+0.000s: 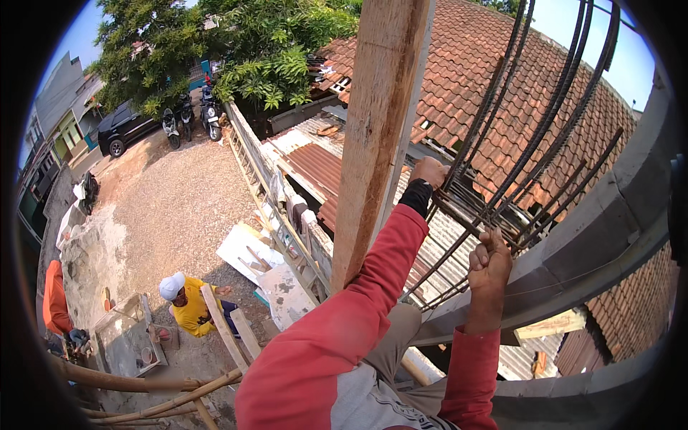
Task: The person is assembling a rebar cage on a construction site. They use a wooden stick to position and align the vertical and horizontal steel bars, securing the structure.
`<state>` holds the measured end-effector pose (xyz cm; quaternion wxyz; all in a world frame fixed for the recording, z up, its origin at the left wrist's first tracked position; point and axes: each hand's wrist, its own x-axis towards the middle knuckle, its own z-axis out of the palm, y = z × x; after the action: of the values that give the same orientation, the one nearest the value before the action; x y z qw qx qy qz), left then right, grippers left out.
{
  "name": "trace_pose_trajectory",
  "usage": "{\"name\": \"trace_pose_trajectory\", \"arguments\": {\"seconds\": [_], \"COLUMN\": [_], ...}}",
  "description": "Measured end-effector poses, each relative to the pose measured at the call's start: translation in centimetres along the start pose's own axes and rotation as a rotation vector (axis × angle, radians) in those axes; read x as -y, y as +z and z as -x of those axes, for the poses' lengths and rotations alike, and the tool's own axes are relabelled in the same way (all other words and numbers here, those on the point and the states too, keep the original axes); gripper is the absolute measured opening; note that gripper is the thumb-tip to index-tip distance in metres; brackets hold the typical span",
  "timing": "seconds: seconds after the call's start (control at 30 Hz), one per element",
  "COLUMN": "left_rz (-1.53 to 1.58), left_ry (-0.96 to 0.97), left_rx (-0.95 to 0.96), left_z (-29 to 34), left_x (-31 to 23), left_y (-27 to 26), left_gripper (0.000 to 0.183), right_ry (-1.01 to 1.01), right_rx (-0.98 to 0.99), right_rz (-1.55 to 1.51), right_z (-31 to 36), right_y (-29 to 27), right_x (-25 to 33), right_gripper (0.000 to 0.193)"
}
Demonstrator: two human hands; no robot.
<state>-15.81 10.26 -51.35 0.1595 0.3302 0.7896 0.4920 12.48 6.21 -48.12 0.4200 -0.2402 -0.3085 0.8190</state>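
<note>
A cage of dark ribbed steel bars [552,115] rises in front of me, with a thin rebar stirrup [459,213] crossing its lower part. My left hand [430,173], below a black wristband [416,196], is closed at the stirrup's far left corner; its fingertips are partly hidden. Nearer to me, my right hand [490,261] has its fingers curled in and pinches at the stirrup's near corner. Any small wire in that pinch is too small to tell. Just left of my left hand stands a tall wooden plank [373,136].
A curved grey concrete edge [588,244] runs along the right. Tiled roof [473,43] and corrugated sheets [315,168] lie beyond. Far below, a person in yellow [190,304] stands by wooden boards [223,326]. Bamboo poles [143,380] cross the lower left. Motorbikes [209,118] are parked farther off.
</note>
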Motion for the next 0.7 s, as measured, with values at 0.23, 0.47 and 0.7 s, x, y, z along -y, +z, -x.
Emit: {"name": "trace_pose_trajectory", "arguments": {"seconds": [0.23, 0.47, 0.7], "left_rz": [0.075, 0.139, 0.184], "left_ry": [-0.027, -0.003, -0.194], "left_rx": [-0.063, -0.218, -0.182], "left_z": [1.6, 1.3, -0.2], "left_x": [-0.6, 0.1, 1.3], "left_y": [0.1, 1.3, 2.9], "left_gripper": [0.054, 0.048, 0.053], "right_ry": [0.237, 0.199, 0.367], "right_rx": [0.176, 0.01, -0.088], "right_rz": [-0.121, -0.108, -0.015], "right_z": [-3.3, -6.0, -7.4], "right_y": [0.6, 3.1, 3.6], "right_x": [-2.8, -4.7, -2.9], "right_gripper": [0.028, 0.022, 0.018]}}
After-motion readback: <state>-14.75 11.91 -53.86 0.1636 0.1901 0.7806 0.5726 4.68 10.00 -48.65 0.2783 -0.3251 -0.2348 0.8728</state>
